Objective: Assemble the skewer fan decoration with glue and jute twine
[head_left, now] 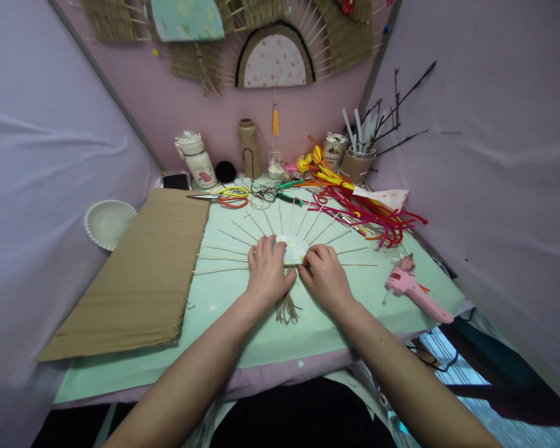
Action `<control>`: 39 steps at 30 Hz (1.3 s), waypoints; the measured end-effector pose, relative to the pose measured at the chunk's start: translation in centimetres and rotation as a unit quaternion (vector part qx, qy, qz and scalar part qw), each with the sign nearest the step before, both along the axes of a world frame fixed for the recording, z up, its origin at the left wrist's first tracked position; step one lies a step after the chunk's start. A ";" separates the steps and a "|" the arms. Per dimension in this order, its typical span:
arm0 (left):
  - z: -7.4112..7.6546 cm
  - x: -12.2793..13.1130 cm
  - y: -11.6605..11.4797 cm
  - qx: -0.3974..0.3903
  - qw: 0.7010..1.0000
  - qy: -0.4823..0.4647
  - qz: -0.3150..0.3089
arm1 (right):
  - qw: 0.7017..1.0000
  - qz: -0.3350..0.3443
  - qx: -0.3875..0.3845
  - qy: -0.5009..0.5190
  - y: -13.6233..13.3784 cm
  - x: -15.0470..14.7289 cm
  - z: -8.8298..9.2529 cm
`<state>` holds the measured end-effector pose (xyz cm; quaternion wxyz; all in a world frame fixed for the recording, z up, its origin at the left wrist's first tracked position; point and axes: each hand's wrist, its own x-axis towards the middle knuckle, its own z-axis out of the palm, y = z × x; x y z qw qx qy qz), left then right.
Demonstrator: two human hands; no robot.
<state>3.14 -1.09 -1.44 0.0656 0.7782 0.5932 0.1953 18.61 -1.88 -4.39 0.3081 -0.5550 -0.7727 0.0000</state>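
Note:
A half-round piece covered in pale blue patterned fabric [293, 247] lies on the mint-green table. Thin wooden sticks [316, 225] fan out from it on the far side and both flanks, and a twine tassel [287, 308] hangs from its straight near edge. My left hand [266, 266] rests on the left part of the piece, fingers spread and thumb by the lower edge. At the right end, my right hand [327, 274] has its fingers curled in a pinch on the piece's edge. Both hands partly cover the fabric and the stick bases.
Corrugated cardboard [135, 274] and a paper plate [109, 224] occupy the left. A pink glue gun [417, 289] lies right. Scissors [231, 198], a twine spool [249, 149], a white bottle [196, 160], pipe cleaners [368, 214] and a pot of glue sticks [357, 165] line the back.

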 end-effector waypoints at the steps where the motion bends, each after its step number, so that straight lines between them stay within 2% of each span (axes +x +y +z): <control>1: -0.2 0.0 0.1 -0.010 1.000 0.001 -0.004 | 1.000 0.000 -0.001 -0.001 0.0 0.0 0.0; 5: -0.8 -0.1 0.1 -0.021 1.000 -0.008 -0.005 | 1.000 0.001 -0.003 -0.003 0.0 0.0 0.1; 16: -0.8 -0.1 0.1 -0.007 1.000 -0.016 0.001 | 1.000 -0.003 -0.009 -0.001 0.0 0.0 0.0; 22: -1.0 -1.1 0.4 -0.009 0.999 -0.032 -0.019 | 0.998 -0.053 -0.011 0.012 -0.5 0.4 0.2; 28: -1.0 -2.1 1.0 -0.020 1.000 0.001 0.014 | 0.996 -0.080 -0.037 -0.035 -0.5 0.6 0.5; 36: -0.7 -2.4 1.4 -0.032 0.999 0.033 0.007 | 0.995 -0.040 -0.039 -0.078 0.7 0.5 1.0; 39: 0.1 -2.6 1.2 -0.019 1.000 0.019 0.009 | 0.996 -0.029 -0.030 -0.077 0.6 0.7 1.7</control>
